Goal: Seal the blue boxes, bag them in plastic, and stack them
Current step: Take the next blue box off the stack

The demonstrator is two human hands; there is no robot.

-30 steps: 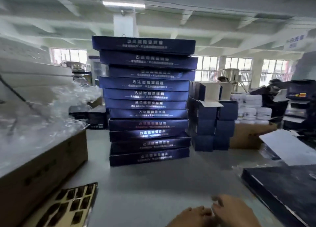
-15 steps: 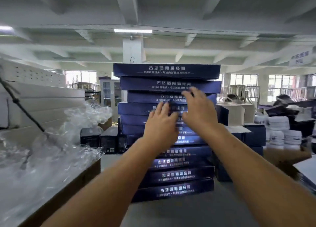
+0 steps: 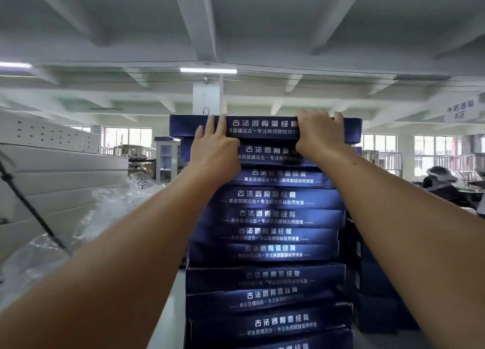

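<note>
A tall stack of flat blue boxes [image 3: 265, 251] with white lettering stands straight ahead, leaning slightly uneven. Both my arms reach up to the top blue box [image 3: 262, 128]. My left hand [image 3: 212, 149] lies flat against the front faces of the top two boxes, fingers spread and pointing up to the top edge. My right hand [image 3: 317, 133] has its fingers curled over the top edge of that box, to the right of the lettering. The stack's foot is cut off by the frame's lower edge.
A heap of clear plastic bags [image 3: 112, 207] lies at the left, beside stacked white flat cartons [image 3: 52, 165] and a black cord [image 3: 31, 209]. Smaller dark blue boxes [image 3: 378, 283] stand right behind the stack. A person [image 3: 441, 175] sits far right.
My hands rose from low in front of me to the middle of the stack, then up to the top box. The view tilted upward and closer to the stack.
</note>
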